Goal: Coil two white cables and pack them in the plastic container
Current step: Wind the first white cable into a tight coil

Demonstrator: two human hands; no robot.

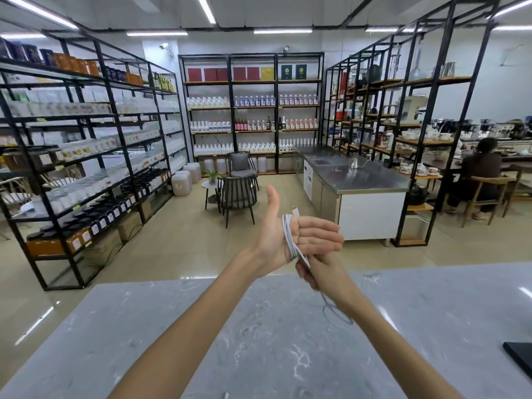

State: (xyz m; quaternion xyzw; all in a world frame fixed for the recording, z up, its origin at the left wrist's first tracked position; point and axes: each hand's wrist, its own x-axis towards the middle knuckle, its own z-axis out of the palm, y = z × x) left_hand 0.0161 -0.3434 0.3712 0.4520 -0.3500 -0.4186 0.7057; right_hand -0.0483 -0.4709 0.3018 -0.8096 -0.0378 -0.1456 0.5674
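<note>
My left grip (283, 243) is up near centre view, forearm coming in from 7 o'clock. Palm is turned toward me, thumb (273, 203) stuck straight up toward 12, four fingers (319, 234) stretched flat and together, pointing to 3 o'clock. It is released, nothing clenched. The white cable (288, 236) is wound in several loops round the palm, between thumb base and fingers, running from 12 down to 5 across it. Its connector (295, 210) pokes up at the top of the loops, just beside the index finger. My right grip (312, 273) sits just under the left, at its 5 o'clock, partly hidden behind it, forearm coming in from 5 o'clock. Its fingers are curled and pinch the cable where it leaves the loops. Both grips are held above the grey marbled surface (259, 335), over its far edge. The loose tail (335, 311) hangs by the right wrist, blurred, curling down toward the surface; can't tell if it touches. A dark flat object (521, 357) lies on the surface at 4 o'clock, cut by the frame edge, well apart from both grips.
</note>
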